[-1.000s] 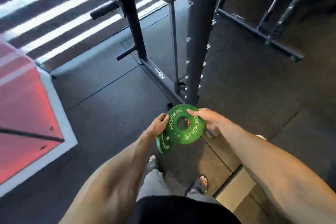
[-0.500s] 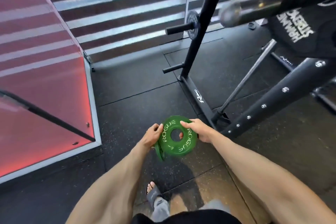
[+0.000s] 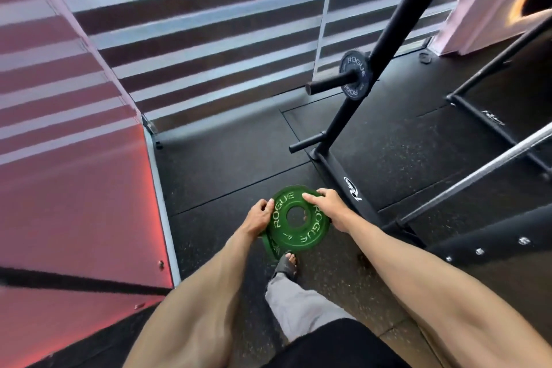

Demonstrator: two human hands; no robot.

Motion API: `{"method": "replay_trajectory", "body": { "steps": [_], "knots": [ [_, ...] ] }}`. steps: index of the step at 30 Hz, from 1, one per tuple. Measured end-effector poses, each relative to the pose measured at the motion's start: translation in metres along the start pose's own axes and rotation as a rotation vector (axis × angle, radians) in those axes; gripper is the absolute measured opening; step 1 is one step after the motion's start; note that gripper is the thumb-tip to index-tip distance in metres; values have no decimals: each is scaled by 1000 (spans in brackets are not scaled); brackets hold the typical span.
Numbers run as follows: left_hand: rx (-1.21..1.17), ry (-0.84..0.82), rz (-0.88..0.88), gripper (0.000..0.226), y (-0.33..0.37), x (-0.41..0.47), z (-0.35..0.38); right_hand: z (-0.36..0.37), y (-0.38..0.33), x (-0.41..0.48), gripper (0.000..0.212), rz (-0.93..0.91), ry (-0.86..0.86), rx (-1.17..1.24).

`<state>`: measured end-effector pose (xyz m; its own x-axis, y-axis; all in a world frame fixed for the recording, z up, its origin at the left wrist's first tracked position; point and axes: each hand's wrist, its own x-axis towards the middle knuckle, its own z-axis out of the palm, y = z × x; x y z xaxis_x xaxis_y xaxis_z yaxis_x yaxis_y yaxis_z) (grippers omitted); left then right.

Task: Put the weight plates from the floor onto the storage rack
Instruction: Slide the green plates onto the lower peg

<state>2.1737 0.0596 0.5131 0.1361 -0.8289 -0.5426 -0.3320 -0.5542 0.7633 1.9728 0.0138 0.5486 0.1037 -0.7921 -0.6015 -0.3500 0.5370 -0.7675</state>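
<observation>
Squarely, green plates point(image 3: 310, 233) sit between gripping fingers point(image 3: 324, 193).

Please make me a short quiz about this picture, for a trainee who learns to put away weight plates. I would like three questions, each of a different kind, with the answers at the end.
1. True or false: the left hand and the right hand both hold the green plates.
2. What sits on the upper peg of the storage rack?
A) a black plate
B) a green plate
C) nothing
3. Fill in: the ___ peg carries no plate.

Key
1. True.
2. A.
3. Lower: the lower peg is bare.
</observation>
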Motion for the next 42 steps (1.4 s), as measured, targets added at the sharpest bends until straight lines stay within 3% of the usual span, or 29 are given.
{"method": "replay_trajectory", "body": {
  "steps": [9, 14, 18, 23, 33, 42],
  "knots": [
    [96, -56, 49, 32, 88, 144, -79, 19, -98, 111, 27, -10, 159, 64],
    [176, -105, 82, 34, 136, 215, -108, 9, -156, 159, 38, -10, 183, -125],
    [287, -200, 139, 32, 170, 281, -125, 4, -188, 198, 44, 34, 176, -251],
    [394, -370, 200, 35, 220, 361, -139, 2, -221, 241, 36, 79, 336, -159],
    [500, -610, 349, 36, 300, 441, -119, -17, -250, 286, 29, 144, 672, -8],
    [477, -681, 340, 26, 324, 472, -87, -48, -248, 318, 24, 141, 755, -47]
  ]
}}
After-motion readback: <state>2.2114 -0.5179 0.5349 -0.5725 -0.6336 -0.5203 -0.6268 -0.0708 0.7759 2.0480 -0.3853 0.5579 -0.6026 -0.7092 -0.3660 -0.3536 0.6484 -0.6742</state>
